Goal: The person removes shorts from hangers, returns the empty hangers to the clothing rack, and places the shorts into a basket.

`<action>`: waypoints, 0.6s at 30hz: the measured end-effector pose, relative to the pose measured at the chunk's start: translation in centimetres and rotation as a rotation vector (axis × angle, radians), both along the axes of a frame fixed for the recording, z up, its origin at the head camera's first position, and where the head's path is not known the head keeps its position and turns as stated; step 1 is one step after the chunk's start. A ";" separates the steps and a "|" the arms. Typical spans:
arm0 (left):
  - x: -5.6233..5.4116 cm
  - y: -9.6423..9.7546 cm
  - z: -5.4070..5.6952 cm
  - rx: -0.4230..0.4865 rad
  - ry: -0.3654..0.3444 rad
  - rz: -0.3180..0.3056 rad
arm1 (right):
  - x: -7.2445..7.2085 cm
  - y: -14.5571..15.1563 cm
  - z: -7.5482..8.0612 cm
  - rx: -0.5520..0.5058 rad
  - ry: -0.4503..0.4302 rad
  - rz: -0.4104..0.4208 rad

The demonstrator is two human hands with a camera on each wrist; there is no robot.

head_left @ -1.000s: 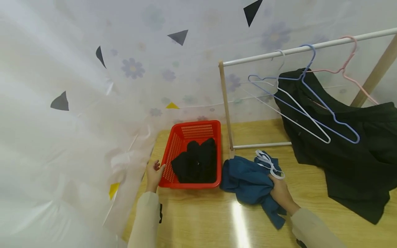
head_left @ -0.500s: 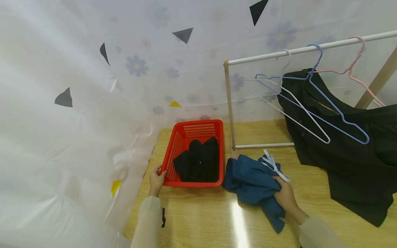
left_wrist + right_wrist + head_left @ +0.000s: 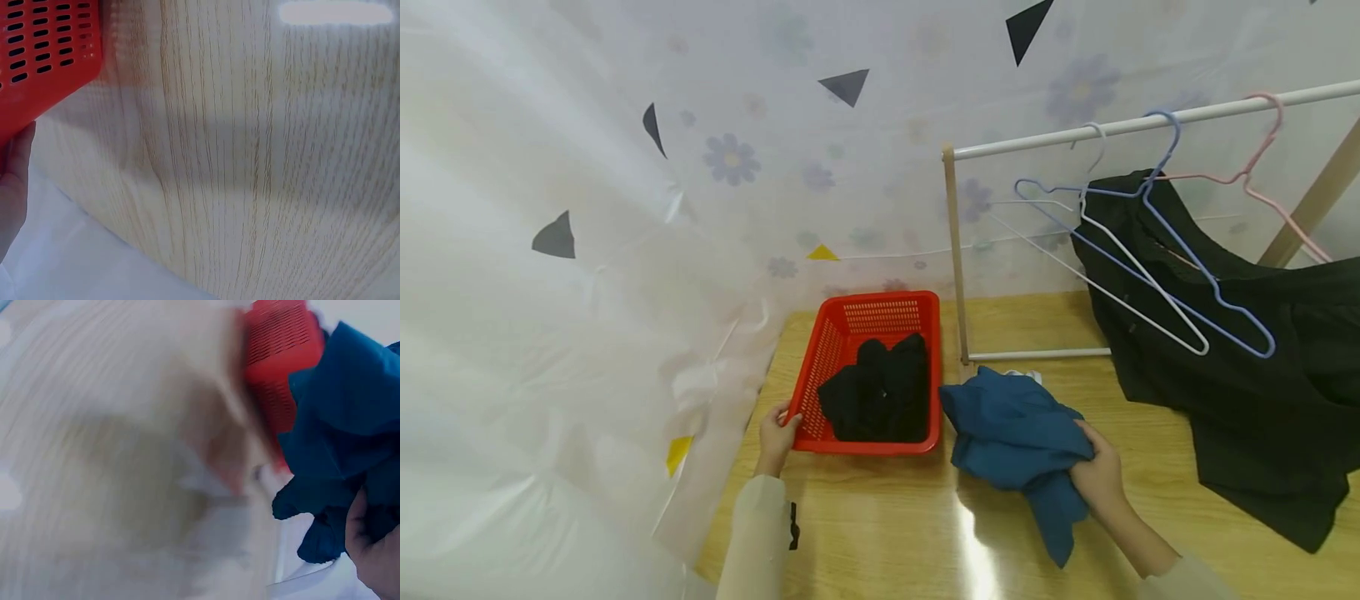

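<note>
In the head view my left hand point(image 3: 777, 437) grips the near left corner of a red plastic basket point(image 3: 867, 448), thumb at the rim. Black cloth point(image 3: 880, 392) lies bunched inside the basket. My right hand point(image 3: 1099, 471) holds a bunched blue garment point(image 3: 1011, 429) at its right side, just right of the basket. A bit of white drawstring point(image 3: 1026, 375) peeks out behind the garment. In the right wrist view the thumb point(image 3: 357, 528) presses into the blue folds, while the other fingers are hidden by cloth.
A clothes rack with a white rail point(image 3: 1022, 146) stands at the back right. From it hang a white hanger point(image 3: 1138, 271), a blue hanger point(image 3: 1213, 287) and a pink hanger point(image 3: 1262, 150), with black clothing point(image 3: 1247, 392) among them. White sheeting point(image 3: 587, 333) borders the wooden table point(image 3: 880, 533) on the left.
My left hand has closed on the basket's corner. My right hand has lifted and turned the blue garment, and its white drawstring has mostly gone out of sight behind it.
</note>
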State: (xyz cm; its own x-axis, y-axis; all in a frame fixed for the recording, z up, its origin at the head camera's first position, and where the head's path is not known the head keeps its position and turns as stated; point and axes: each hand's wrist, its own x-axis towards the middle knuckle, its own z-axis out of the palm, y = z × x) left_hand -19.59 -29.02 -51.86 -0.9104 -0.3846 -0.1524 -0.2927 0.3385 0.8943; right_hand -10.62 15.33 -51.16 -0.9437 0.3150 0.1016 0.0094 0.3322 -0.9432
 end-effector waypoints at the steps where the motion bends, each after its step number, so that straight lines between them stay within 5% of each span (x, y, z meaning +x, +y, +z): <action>1: 0.0 0.0 -0.1 0.004 0.001 -0.002 | 0.1 -0.1 0.5 -0.030 -0.013 0.006; 10: 0.1 -0.2 0.1 0.049 -0.027 -0.015 | 0.8 -2.0 6.6 -0.157 -0.076 0.060; 18: 0.0 -0.3 -0.1 0.051 0.012 -0.027 | 0.0 -5.9 12.3 -0.314 0.013 0.057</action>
